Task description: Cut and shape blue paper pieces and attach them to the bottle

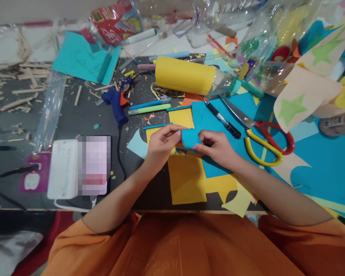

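The blue piece (189,138) is on the near side of the bottle (184,76), its long axis apparently crosswise, roughly parallel to the bottle's. Left hand (162,143) and right hand (219,146) pinch opposite ends, fingers nearly closed (right fingertips partly hidden); neither is nearer.

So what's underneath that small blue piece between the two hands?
Yellow paper shows on the near side of the small blue piece, and a blue sheet to its right. Whatever lies directly beneath is covered by the piece, left hand and right hand.
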`<state>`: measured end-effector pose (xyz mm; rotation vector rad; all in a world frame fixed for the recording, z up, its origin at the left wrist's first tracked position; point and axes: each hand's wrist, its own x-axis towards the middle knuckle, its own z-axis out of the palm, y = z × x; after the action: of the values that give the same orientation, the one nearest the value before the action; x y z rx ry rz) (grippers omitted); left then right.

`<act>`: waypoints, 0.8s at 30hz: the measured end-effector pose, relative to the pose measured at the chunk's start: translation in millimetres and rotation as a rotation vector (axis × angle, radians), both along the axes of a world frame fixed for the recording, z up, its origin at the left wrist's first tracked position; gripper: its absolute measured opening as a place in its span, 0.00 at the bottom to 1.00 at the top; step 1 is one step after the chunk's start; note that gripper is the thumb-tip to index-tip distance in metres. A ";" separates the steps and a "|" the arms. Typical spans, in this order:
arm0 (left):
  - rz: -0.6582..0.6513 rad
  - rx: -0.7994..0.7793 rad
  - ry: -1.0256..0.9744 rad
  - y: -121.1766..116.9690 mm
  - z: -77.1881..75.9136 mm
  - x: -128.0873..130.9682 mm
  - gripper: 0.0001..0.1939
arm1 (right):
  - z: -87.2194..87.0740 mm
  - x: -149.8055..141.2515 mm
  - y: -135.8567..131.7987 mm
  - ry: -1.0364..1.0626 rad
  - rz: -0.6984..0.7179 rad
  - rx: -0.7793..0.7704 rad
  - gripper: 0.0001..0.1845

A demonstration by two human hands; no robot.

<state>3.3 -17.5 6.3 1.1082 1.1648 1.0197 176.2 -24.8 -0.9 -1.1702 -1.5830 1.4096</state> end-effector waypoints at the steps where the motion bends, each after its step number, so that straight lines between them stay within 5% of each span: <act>1: 0.012 -0.028 -0.014 0.1 0.1 0.6 0.08 | 0.5 -0.2 0.4 0.000 0.010 0.007 0.29; 6: 0.033 -0.108 -0.082 1.0 -0.3 1.2 0.11 | 3.4 -1.3 1.2 -0.035 0.091 0.045 0.26; 10: 0.043 -0.014 0.016 1.3 1.0 0.7 0.09 | 3.0 -0.4 0.4 -0.033 0.155 0.034 0.22; 18: -0.091 0.250 0.330 -7.2 0.1 0.5 0.07 | -0.5 -0.1 -0.5 0.113 -0.054 -0.006 0.18; 24: -0.154 0.399 0.399 -7.8 -2.3 -2.2 0.04 | 1.7 -1.9 1.3 0.102 -0.058 -0.016 0.15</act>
<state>1.2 -25.4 4.0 1.7523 1.1893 0.9590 174.3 -23.5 0.8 -1.1267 -1.4587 1.4239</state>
